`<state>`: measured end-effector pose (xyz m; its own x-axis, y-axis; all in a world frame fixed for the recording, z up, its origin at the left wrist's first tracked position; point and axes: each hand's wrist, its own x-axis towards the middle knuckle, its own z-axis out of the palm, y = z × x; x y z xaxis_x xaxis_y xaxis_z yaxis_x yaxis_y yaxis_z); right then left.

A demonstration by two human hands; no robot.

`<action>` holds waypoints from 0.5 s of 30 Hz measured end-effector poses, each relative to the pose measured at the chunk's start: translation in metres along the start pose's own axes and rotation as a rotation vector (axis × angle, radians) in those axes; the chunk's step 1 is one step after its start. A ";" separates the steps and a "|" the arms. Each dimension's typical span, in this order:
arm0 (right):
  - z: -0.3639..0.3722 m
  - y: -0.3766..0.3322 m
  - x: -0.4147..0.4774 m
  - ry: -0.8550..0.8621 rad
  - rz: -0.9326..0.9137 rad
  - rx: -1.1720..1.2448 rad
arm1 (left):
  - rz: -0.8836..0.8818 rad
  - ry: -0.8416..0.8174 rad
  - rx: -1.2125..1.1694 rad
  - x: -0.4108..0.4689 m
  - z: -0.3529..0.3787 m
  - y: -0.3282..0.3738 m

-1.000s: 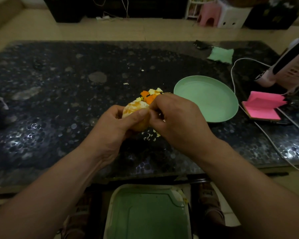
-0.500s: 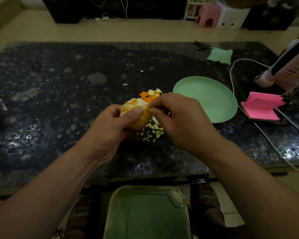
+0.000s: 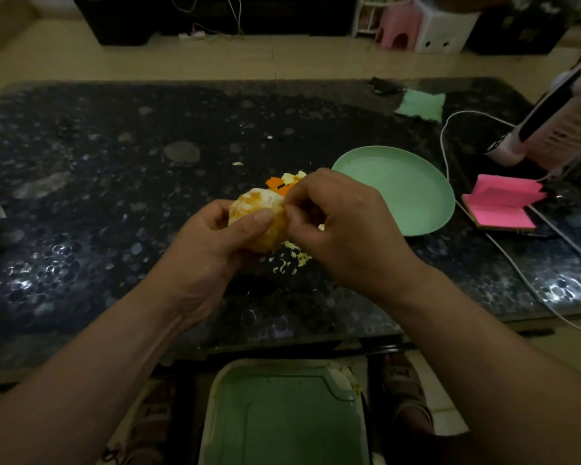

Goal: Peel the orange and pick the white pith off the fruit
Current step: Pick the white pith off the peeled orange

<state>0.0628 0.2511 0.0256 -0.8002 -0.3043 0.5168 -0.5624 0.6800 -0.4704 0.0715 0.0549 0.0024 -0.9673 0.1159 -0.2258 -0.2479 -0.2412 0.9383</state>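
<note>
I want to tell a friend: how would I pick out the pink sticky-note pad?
Start at the dark speckled table. On its right side, just right of the round green plate, lies the pink sticky-note pad. Nothing else on the table is bright pink, and its top sheets are lifted open.

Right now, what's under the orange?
Pale pith scraps lie on the table just below and right of the orange. The left hand cups its underside, so the fruit's bottom and the table directly beneath are hidden.
</note>
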 end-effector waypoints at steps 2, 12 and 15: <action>-0.002 0.000 -0.001 -0.001 0.072 0.100 | -0.011 -0.016 -0.040 0.001 -0.002 0.001; -0.008 -0.003 -0.005 -0.057 0.129 0.076 | 0.002 -0.037 -0.080 0.002 -0.007 0.003; -0.008 -0.002 -0.005 -0.052 0.066 -0.010 | -0.002 -0.014 -0.038 0.001 -0.006 0.003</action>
<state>0.0695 0.2564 0.0295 -0.8455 -0.2925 0.4467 -0.5060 0.7062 -0.4953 0.0690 0.0481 0.0034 -0.9661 0.1294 -0.2235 -0.2517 -0.2778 0.9271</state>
